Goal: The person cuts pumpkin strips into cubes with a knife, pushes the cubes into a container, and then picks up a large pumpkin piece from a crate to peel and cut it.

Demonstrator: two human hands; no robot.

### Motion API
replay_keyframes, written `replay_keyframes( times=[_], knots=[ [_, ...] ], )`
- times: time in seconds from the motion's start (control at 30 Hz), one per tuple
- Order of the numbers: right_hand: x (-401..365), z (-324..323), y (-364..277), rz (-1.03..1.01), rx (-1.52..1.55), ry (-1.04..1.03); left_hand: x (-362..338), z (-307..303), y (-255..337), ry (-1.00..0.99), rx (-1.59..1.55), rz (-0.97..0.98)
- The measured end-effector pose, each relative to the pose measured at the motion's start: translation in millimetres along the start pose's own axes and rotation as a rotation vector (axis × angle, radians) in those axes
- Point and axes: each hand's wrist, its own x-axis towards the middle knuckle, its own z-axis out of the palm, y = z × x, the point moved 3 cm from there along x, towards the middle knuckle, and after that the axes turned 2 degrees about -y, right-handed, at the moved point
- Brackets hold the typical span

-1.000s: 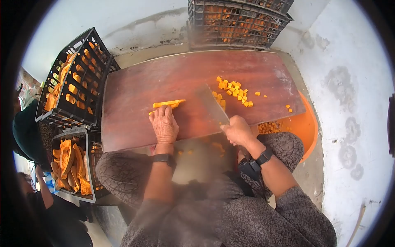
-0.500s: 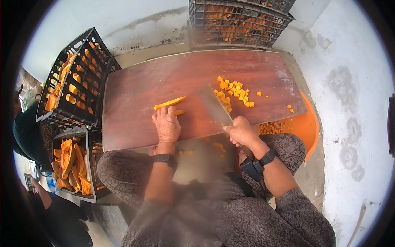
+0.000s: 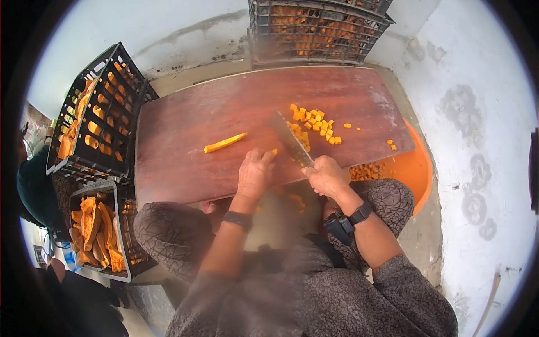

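My right hand grips the handle of a cleaver whose blade lies across the red-brown wooden board, next to a pile of orange cubes. My left hand presses a short orange strip against the board just left of the blade. A second long orange strip lies loose on the board, farther left.
An orange basin with cubes sits under the board's right end. Black crates of orange pieces stand at the left and at the back. A grey tray of peeled slices is at lower left, beside another person.
My left hand moved right with one strip up to the cleaver, leaving the other strip behind on the board. The cleaver stayed near the cube pile.
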Motion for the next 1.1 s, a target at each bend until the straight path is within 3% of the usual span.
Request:
replay_keyframes(
  times=[0.2,0.27,0.4,0.47,0.73,1.1],
  knots=[
    [-5,0,-1,0.086,0.129,-0.046,-6,2,3,0.092,0.008,0.078],
    [-2,7,4,-0.051,0.021,0.061,-8,1,3,0.101,-0.011,0.067],
    [-16,3,-10,-0.161,-0.015,0.064,-7,9,2,0.144,-0.067,0.078],
    [-22,1,-18,-0.329,-0.206,0.168,-6,11,3,0.157,-0.08,0.092],
    [-30,-6,-26,-0.226,-0.263,0.11,1,5,13,0.0,-0.049,0.101],
    [-32,0,-23,-0.204,-0.227,0.105,-3,19,9,0.095,0.014,0.116]
  ],
)
